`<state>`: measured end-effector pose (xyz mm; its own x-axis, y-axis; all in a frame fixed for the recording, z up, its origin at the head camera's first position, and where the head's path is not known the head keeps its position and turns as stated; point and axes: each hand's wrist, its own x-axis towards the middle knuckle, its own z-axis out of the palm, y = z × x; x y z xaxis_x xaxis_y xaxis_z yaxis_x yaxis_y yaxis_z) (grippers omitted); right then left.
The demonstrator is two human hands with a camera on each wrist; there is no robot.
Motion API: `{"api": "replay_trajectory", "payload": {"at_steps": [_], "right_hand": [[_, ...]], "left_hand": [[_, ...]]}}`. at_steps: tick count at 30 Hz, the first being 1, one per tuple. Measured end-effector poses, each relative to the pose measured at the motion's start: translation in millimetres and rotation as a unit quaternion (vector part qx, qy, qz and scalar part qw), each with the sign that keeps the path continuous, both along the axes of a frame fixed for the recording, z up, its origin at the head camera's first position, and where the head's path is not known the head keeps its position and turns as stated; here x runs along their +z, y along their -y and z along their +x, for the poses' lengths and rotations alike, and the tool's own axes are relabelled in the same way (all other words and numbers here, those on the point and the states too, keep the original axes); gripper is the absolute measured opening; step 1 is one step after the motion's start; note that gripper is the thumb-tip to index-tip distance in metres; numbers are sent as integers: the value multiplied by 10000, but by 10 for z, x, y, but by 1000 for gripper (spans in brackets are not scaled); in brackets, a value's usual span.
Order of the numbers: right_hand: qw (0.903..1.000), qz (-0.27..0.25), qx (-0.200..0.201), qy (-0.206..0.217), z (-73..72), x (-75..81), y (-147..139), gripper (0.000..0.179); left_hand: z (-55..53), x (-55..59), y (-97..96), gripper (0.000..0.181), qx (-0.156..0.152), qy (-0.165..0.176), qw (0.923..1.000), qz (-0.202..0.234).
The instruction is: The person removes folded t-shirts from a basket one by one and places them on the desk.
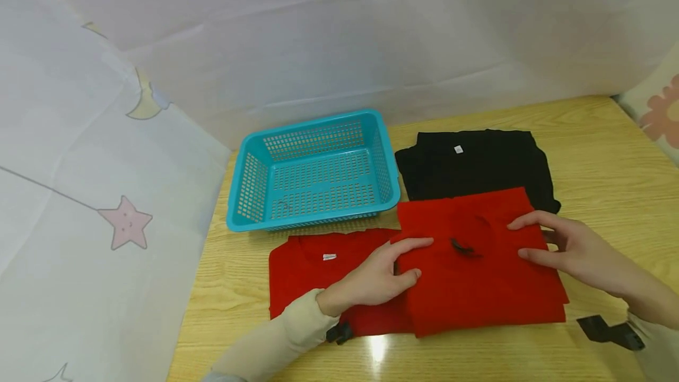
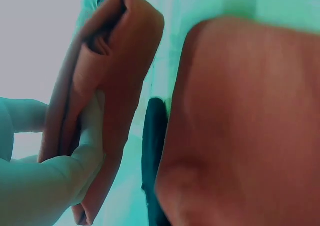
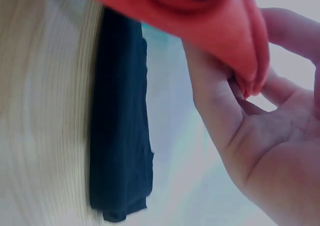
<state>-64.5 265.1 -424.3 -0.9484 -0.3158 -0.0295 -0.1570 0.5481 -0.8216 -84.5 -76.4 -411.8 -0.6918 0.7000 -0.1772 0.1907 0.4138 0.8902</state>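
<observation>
Both hands hold a folded red shirt by its opposite sides, raised above the table. My left hand grips the left side, its fingers wrapped into the folded layers in the left wrist view. At the right side, my right hand pinches the edge between thumb and fingers. A dark mark shows near the middle of the held shirt. Below and left of it lies a second folded red shirt with a white neck label, partly covered by the left hand and the held shirt. A folded black shirt lies behind.
A turquoise plastic basket with slotted walls stands at the back left, nothing inside it. The wooden table borders a pale fabric backdrop at the back and left. Black straps sit at both wrists.
</observation>
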Motion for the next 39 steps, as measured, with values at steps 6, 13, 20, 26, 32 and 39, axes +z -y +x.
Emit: {"api": "replay_trajectory", "payload": {"at_steps": [6, 13, 20, 26, 32, 39], "right_hand": [[9996, 209, 87, -138, -29, -93, -109, 37], [9965, 716, 265, -327, -36, -190, -174, 37], [9936, 960, 362, -479, -23, -294, -255, 39], [9921, 1176, 376, -222, -10, -329, -302, 36], [9921, 1166, 426, 205, 17, -362, -329, 34], [9900, 1198, 468, 576, 51, -399, -383, 33]], "left_hand": [[71, -58, -87, 58, -192, 382, 9991, 7], [108, -138, -189, 59, -433, 686, 9967, 74], [147, -234, -309, 61, -607, 931, 9937, 104], [167, -251, -369, 60, -562, 1075, 9926, 41], [206, -269, -411, 60, -464, 1288, 9903, -229], [231, -333, -437, 58, -459, 1294, 9898, -369]]}}
